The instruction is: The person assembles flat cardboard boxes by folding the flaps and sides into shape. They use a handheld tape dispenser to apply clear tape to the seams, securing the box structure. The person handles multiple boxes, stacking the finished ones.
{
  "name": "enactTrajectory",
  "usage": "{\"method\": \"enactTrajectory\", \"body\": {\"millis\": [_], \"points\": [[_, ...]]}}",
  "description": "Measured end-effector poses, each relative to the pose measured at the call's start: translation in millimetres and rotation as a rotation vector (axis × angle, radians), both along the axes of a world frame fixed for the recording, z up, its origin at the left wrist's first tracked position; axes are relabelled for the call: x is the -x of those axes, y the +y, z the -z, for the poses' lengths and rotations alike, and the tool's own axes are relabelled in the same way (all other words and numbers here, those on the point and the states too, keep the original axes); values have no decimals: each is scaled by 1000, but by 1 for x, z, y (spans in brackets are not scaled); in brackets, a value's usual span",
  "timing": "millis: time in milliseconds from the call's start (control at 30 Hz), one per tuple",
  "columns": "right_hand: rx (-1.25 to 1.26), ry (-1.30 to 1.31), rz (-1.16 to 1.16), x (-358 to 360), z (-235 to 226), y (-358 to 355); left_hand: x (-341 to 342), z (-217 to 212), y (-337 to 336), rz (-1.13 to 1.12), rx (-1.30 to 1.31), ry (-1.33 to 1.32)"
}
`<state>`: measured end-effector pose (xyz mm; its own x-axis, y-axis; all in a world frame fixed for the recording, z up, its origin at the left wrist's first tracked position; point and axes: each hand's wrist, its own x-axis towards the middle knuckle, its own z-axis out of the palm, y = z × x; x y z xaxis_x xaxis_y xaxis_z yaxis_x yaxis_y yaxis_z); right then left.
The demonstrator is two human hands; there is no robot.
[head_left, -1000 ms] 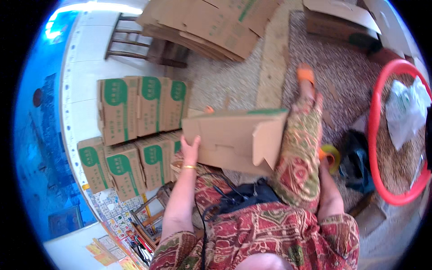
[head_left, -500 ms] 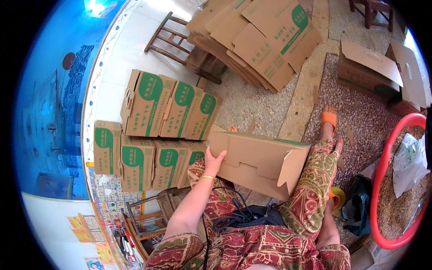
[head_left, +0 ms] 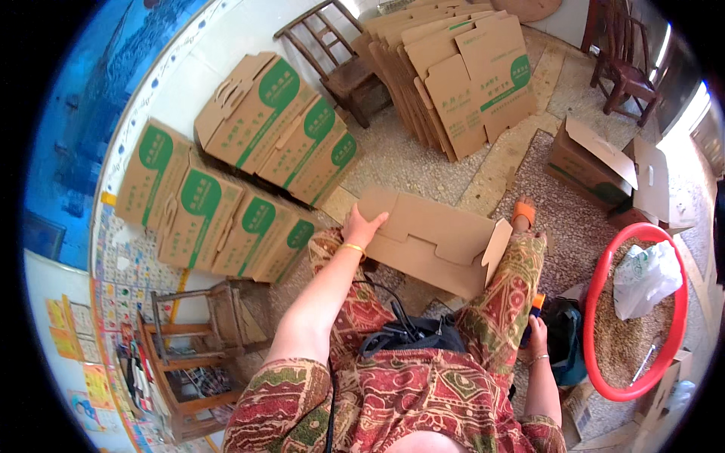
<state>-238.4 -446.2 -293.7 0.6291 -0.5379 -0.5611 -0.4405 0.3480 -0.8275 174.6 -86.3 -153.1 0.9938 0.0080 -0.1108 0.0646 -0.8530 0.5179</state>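
A brown cardboard box (head_left: 423, 245) lies across my lap between my knees, its interlocked flap side facing up and a small side flap standing out at its right end. My left hand (head_left: 365, 228) grips the box's left end, thumb over the top face. Low on the right, beside my thigh, my right hand (head_left: 538, 337) is closed round what looks like a tape dispenser (head_left: 533, 315), dark blue with an orange end. Its lower part is hidden by my hand and leg.
Closed boxes (head_left: 192, 219) with green labels are stacked two high on the left. Flattened cartons (head_left: 483, 83) lean by a wooden chair (head_left: 351, 75) at the back. Two open boxes (head_left: 593, 170) stand far right. A red-rimmed tub (head_left: 591, 332) of grain and a dark bag (head_left: 563, 332) are near right.
My right hand has come into view at the right, holding the tape dispenser. My left hand still holds the box's left end. The view has shifted, showing more at the far right.
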Motion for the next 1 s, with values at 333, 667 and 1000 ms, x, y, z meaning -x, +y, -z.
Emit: {"method": "enactTrajectory", "body": {"millis": [333, 667, 1000], "points": [[425, -163, 131, -45, -135, -45, 20, 9, 12, 30, 30, 123], [177, -766, -69, -65, -271, -7, 38, 27, 34, 170, 47, 69], [-797, -1169, -387, -128, -292, 110, 40, 20, 14, 256, -10, -66]]}}
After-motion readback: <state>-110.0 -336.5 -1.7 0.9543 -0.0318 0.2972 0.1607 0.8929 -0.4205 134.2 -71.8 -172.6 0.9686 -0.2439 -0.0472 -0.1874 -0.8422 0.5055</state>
